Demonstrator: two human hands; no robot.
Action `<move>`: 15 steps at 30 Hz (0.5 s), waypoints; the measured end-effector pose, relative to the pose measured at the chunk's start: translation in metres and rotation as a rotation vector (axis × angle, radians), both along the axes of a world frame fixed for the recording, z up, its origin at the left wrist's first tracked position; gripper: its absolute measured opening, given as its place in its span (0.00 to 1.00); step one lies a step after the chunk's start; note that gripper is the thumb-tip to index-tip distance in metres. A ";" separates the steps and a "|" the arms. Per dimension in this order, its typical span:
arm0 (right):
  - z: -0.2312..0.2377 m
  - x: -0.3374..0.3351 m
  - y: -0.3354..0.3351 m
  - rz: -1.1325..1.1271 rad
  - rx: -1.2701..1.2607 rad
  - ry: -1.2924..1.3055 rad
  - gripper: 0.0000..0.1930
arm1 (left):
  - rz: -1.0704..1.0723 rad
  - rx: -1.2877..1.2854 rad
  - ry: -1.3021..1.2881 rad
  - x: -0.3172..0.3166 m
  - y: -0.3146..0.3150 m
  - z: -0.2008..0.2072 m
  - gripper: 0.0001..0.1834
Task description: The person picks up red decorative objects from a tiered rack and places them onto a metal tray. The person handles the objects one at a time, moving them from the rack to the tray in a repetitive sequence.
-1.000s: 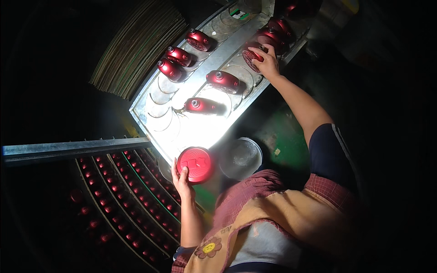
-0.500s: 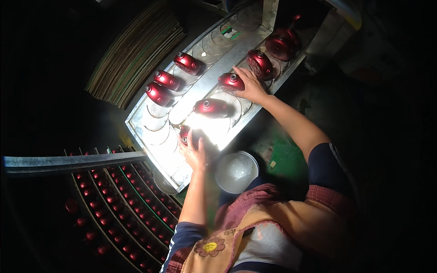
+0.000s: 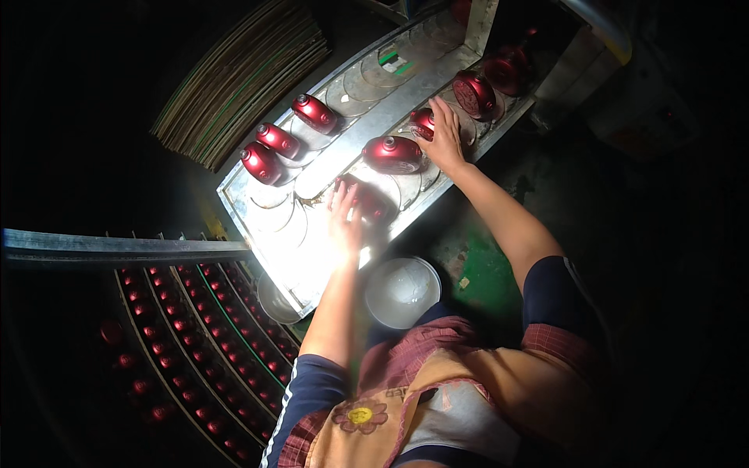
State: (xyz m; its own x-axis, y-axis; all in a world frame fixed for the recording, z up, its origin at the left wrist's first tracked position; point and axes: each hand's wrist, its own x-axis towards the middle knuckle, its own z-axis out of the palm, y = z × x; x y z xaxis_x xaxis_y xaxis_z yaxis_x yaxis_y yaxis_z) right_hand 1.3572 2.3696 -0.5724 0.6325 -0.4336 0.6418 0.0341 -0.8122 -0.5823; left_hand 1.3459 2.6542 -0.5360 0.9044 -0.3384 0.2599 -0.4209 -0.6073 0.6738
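Observation:
My left hand is at a glossy red bottle with its fingers over the near-left end. Glare and motion smear the fingertips. Farther up the same row, my right hand has its thumb and fingers around a second red bottle, hiding its right side. Between the hands, a wide red bottle with a short dark neck stands untouched. Beyond my right hand stands a larger-looking red bottle with a patterned face, and another red piece in shadow.
The metal conveyor carries round plates; several red bottles stand along its far-left lane. A pale bowl sits below its near edge. Racks of small red pieces lie lower left, under a metal bar. Stacked boards stand behind.
Both hands and the near-row bottles have shifted up and to the right. The far-lane bottles have moved slightly down-left. My left hand has stayed with its bottle.

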 end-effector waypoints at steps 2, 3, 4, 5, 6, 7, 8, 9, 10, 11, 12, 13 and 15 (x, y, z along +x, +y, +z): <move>0.004 0.010 0.008 0.353 0.069 0.115 0.43 | 0.002 -0.044 0.012 -0.002 0.001 -0.003 0.24; 0.004 0.015 0.011 0.366 0.098 0.320 0.44 | -0.021 -0.082 -0.007 -0.006 0.005 -0.003 0.23; 0.004 0.021 0.011 0.378 0.109 0.532 0.44 | 0.035 -0.106 0.111 -0.013 0.010 -0.004 0.23; 0.003 0.025 0.011 0.395 0.141 0.601 0.45 | 0.099 -0.139 0.188 -0.026 0.021 -0.002 0.23; 0.002 0.027 0.010 0.367 0.136 0.551 0.45 | 0.166 -0.169 0.281 -0.041 0.033 0.001 0.22; 0.000 0.028 0.009 0.307 0.122 0.492 0.44 | 0.185 -0.271 0.384 -0.061 0.046 0.004 0.21; -0.002 0.028 0.005 0.259 0.132 0.488 0.43 | 0.243 -0.333 0.522 -0.083 0.059 0.008 0.20; -0.005 0.026 0.004 0.253 0.141 0.472 0.42 | 0.294 -0.365 0.573 -0.108 0.071 0.012 0.20; -0.008 0.023 0.001 0.179 0.142 0.418 0.41 | 0.344 -0.341 0.578 -0.133 0.082 0.016 0.19; -0.010 0.019 0.001 0.127 0.134 0.435 0.38 | 0.428 -0.322 0.586 -0.159 0.093 0.020 0.18; -0.013 0.015 -0.001 0.103 0.151 0.437 0.38 | 0.523 -0.414 0.642 -0.188 0.100 0.021 0.17; -0.014 0.012 -0.001 0.080 0.151 0.436 0.38 | 0.569 -0.448 0.708 -0.208 0.111 0.023 0.16; -0.015 0.006 -0.003 0.000 0.099 0.484 0.39 | 0.581 -0.412 0.780 -0.237 0.129 0.019 0.15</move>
